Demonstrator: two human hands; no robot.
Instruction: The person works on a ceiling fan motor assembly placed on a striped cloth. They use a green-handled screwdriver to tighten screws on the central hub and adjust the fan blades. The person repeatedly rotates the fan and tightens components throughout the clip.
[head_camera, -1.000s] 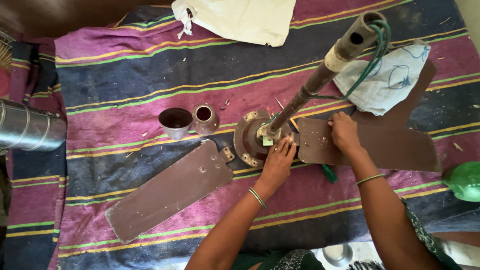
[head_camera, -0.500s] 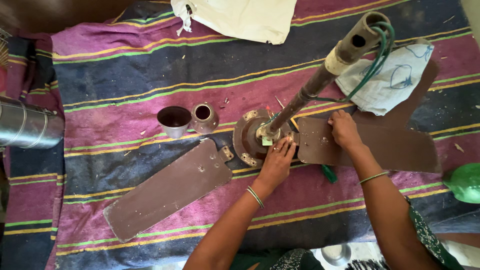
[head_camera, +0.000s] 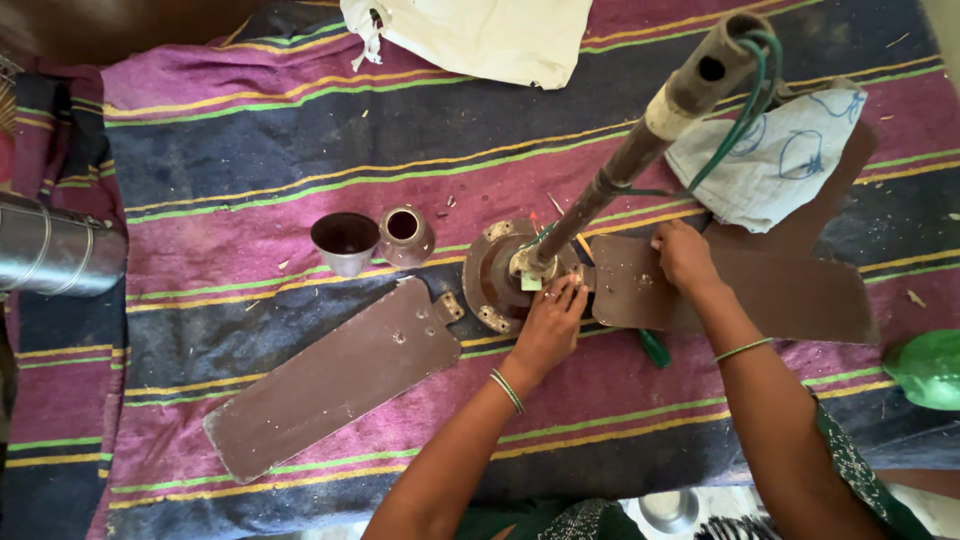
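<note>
Fan parts lie on a striped blanket (head_camera: 250, 180): a dusty brown hub (head_camera: 495, 285) with its upright rod (head_camera: 620, 175), one blade (head_camera: 335, 375) lower left. Left hand (head_camera: 552, 325) pinches the hub's base; right hand (head_camera: 685, 258) presses flat, fingers spread, on the second blade (head_camera: 790, 300).

1. Your view is evenly lit by soft daylight; colours read clearly.
2. Upper left corner falls dim.
3. Shadows stay faint under your arms.
4. Centre sharp; slight stretching at frame edges.
</note>
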